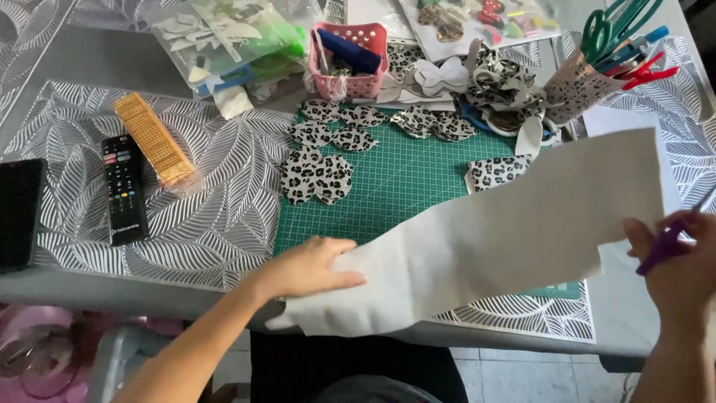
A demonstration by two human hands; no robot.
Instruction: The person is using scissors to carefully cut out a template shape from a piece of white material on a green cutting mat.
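Grey and leaf-patterned placemats [201,224] cover the desk [89,287] under my head camera, with a green cutting mat [403,183] in the middle.

Across the near part of that mat lies a large off-white sheet of material [500,239]. Its long axis runs on a slant, from the low end hanging over the desk's near edge by my body up to the far right, where its wide end rises toward the pen cup. My left hand [309,267] lies flat on the low end, fingers together and stretched toward the right, pressing the sheet down rather than gripping it. My right hand [679,257] is at the sheet's right edge, fingers curled shut around a purple pen [660,250]; I think the edge of the sheet is pinched there as well, but my fingers hide the contact.

Beyond the sheet, leopard-print cut pieces [321,175] lie scattered on the green mat. A pink basket [350,60] stands at the mat's far edge. A leopard-print cup [578,89] holding scissors and pens stands at the far right. To the left, a black remote control [124,190] lies beside a gold glitter strip [154,138], both pointing away from me.
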